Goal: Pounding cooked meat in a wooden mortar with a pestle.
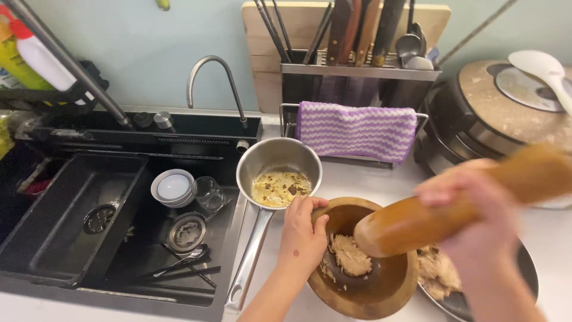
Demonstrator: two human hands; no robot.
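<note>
Left hand (302, 229) on the near rim of a round wooden bowl (381, 298), fingers curled over the edge and pressed onto the wood. Right hand (476, 220) wrapped tight around a big wooden pounding stick (417, 217), but blurry, so each finger hard to tell apart. Stick tilted, thick end down inside the bowl, thin end up and to the right, also blurry. A lump of pale shredded food (350, 255) at the bottom of the bowl, just beside the stick's end; touching or not, cannot tell.

Right of the bowl, a dark plate (524, 268) with more of the same pale food (438, 271), half hidden behind the right arm and cut off at the bottom edge. Behind the left hand, a small metal pot (279, 161) with yellowish bits inside, long handle pointing to the front.

Far left, a black sink (71, 226) with white bowls (173, 186), a glass (210, 194), a round strainer (186, 231) and some spoons or sticks too dark to make out. Curved tap (214, 71) above. At the back, a purple and white striped cloth (356, 128) over a rack, and a holder of knives and chopsticks (357, 74), tops cut off. Far right, a round cooker (506, 107) with a white spoon (545, 68) on its lid, partly out of the picture.
</note>
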